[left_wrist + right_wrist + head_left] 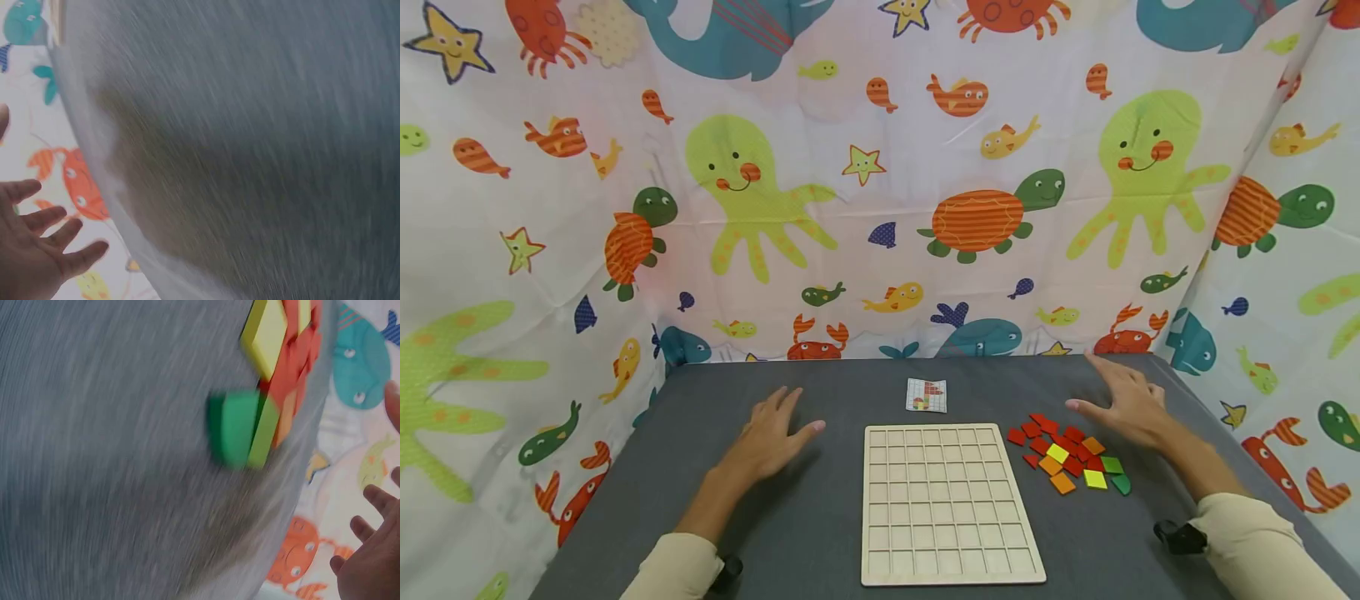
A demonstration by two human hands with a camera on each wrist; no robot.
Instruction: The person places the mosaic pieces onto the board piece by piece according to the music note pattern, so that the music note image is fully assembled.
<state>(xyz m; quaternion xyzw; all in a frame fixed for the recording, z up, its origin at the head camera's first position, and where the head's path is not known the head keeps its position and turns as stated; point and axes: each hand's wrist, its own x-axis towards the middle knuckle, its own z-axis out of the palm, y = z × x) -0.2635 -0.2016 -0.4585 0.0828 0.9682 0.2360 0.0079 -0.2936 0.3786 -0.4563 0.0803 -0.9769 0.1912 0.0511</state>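
Head view: the left hand (771,435), fingers spread and holding nothing, hovers left of the wooden board (946,504); the right hand (1131,406), likewise empty, hovers beside the coloured tiles (1072,451), right of the board. A printed card (927,396) lies beyond.

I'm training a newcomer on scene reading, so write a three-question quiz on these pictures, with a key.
1. Multiple choice: which colour is commonest among the loose coloured tiles?
A) green
B) red
C) yellow

2. True or false: the printed pattern card lies beyond the far edge of the wooden grid board.

3. Short answer: which hand is nearer the tiles, and does it hold one?

Key:
1. B
2. True
3. The right hand; it holds nothing.
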